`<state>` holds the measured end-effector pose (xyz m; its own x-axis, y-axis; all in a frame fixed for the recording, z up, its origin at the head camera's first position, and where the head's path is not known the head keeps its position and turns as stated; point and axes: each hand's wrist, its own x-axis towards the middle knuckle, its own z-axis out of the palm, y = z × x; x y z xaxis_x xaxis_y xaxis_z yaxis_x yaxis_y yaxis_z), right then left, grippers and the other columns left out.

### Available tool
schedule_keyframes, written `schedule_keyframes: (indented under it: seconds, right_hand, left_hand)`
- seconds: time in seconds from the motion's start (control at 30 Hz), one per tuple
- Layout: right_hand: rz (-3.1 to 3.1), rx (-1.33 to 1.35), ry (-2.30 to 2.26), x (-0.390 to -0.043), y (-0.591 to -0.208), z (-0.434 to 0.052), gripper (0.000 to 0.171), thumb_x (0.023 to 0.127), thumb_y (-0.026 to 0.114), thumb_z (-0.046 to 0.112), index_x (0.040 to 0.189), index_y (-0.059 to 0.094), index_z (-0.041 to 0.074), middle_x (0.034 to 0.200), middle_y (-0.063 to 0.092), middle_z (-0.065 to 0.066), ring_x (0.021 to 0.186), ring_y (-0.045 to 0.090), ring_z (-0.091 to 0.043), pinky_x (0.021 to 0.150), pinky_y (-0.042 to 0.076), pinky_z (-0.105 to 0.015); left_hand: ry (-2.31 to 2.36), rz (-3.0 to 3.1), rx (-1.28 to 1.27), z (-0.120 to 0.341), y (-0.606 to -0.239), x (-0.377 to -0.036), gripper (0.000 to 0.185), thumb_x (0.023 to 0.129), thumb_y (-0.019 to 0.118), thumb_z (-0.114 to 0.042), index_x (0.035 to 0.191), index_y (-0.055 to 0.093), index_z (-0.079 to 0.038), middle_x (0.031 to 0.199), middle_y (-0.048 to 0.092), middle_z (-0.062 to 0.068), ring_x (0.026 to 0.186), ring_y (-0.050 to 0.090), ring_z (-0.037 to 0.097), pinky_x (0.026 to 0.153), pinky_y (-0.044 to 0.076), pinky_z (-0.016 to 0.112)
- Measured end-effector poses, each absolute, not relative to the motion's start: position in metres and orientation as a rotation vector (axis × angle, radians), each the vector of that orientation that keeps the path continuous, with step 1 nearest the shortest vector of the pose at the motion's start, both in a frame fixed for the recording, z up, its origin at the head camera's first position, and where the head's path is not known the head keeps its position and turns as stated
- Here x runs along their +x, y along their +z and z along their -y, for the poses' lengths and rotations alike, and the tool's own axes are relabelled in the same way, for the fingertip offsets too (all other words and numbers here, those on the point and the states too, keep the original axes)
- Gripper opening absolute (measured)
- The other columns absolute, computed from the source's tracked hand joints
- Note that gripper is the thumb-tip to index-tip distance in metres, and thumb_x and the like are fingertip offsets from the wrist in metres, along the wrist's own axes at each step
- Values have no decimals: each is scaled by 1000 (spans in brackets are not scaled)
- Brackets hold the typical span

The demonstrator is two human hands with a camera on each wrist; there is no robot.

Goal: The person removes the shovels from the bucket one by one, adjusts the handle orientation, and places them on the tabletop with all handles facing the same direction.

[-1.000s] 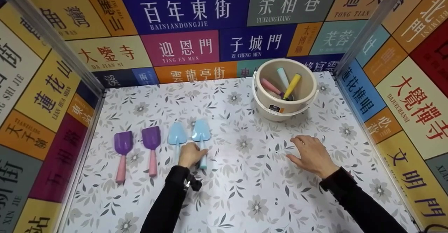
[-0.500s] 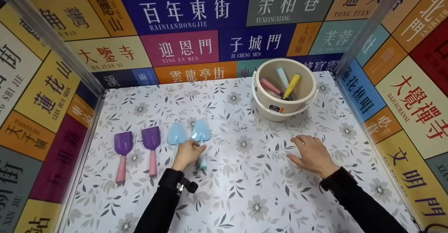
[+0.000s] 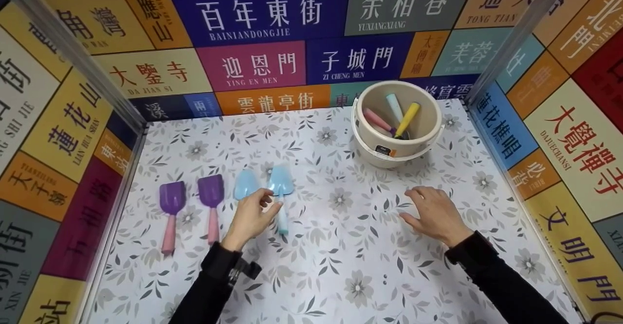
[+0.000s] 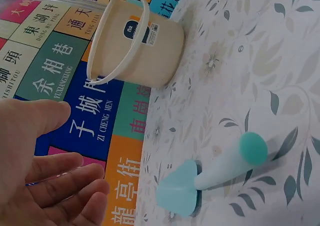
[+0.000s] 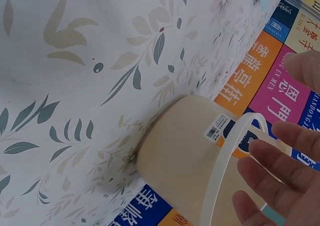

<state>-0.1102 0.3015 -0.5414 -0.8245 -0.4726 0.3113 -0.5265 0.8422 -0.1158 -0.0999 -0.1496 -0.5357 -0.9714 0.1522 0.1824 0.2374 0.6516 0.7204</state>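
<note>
Across the flower-patterned bench (image 3: pixel 311 275), four shovels in a row, blades toward the back wall (image 3: pixel 258 10). At the far left, left purple shovel (image 3: pixel 172 205), pink-handled; next to it and apart, right purple shovel (image 3: pixel 210 197) of the same kind. Further along, left blue shovel (image 3: pixel 246 183) and right blue shovel (image 3: pixel 280 182), both pale, blades just beside each other.

Over the handle of the left blue shovel, hiding nearly all of it from the head view: left hand (image 3: pixel 250 219). Fingers loosely bent, thumb spread away from them, grasp empty in the left wrist view. In that view also, clear space between the fingers and the right blue shovel. Contact with the hidden handle: impossible to tell.

Well apart on the other side, in front of the bucket (image 3: pixel 409 148): right hand (image 3: pixel 434 215). Half open, fingers slightly bent, thumb held apart, nothing in its grasp; near the bucket, with a gap visible from the head.

At the back right, the beige bucket. Stands upright close to the back wall, white carrying handle (image 4: pixel 144 23) down across the front, label (image 3: pixel 384 151) on the side. Inside, leaning: pink handle (image 3: pixel 376 118), pale blue handle (image 3: pixel 394 107) and yellow handle (image 3: pixel 408 119), lower parts largely out of sight.

On both arms, dark sleeves (image 3: pixel 516 285). On the walls, coloured blocks with Chinese characters and romanised names.
</note>
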Motion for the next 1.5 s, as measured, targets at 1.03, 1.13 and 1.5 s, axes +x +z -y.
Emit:
schedule_keyframes:
  seconds: [1.03, 1.13, 1.5]
  right_hand:
    - [2690, 798, 294, -115, -532, -299, 49, 80, 89, 28, 112, 67, -1, 104, 70, -21, 94, 69, -44, 81, 56, -61]
    - [2693, 791, 298, -118, -529, -299, 49, 81, 89, 27, 113, 67, -2, 105, 70, -21, 94, 69, -45, 82, 56, -61]
    - [2631, 813, 428, -145, -478, -297, 48, 84, 86, 19, 120, 66, -5, 109, 71, -25, 99, 69, -46, 86, 56, -62]
  left_hand:
    - [-372, 2583, -682, 181, -552, -55, 50, 86, 82, -32, 125, 70, -4, 121, 73, 16, 112, 67, 35, 94, 58, 51]
    - [-376, 2596, -664, 184, -554, -55, 49, 86, 81, -30, 126, 70, -3, 120, 73, 15, 111, 67, 35, 93, 58, 50]
    - [-413, 2548, -642, 192, -561, -55, 44, 84, 84, -27, 119, 72, -4, 107, 75, 13, 98, 70, 31, 82, 59, 46]
